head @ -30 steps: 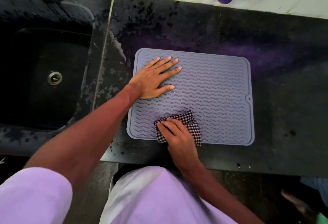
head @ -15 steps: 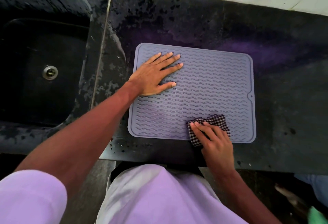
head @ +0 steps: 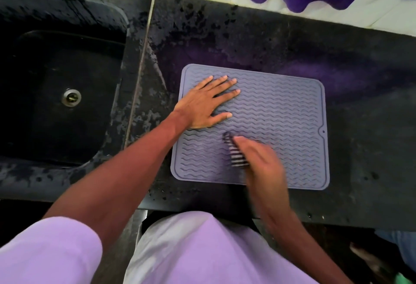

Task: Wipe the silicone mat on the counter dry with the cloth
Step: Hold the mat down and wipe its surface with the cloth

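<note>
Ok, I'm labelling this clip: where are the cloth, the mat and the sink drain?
cloth [head: 236, 159]: head view, visible checked edge.
mat [head: 292, 108]: head view, bare ridged surface right of centre.
sink drain [head: 71, 97]: head view, metal centre.

Mat [head: 281, 108]: you have a grey-lavender silicone rectangle with rounded corners, a raised rim, wavy ridges across its face and a small notched tab with a hole on its right edge. It lies flat on the dark counter [head: 360, 63], with your left hand [head: 204, 103] spread flat on its far left part. Cloth [head: 236, 157]: a small dark-and-white patterned piece, bunched and motion-blurred, sits on the mat's near middle, mostly covered by your right hand [head: 261, 162], whose fingers lie over it.
</note>
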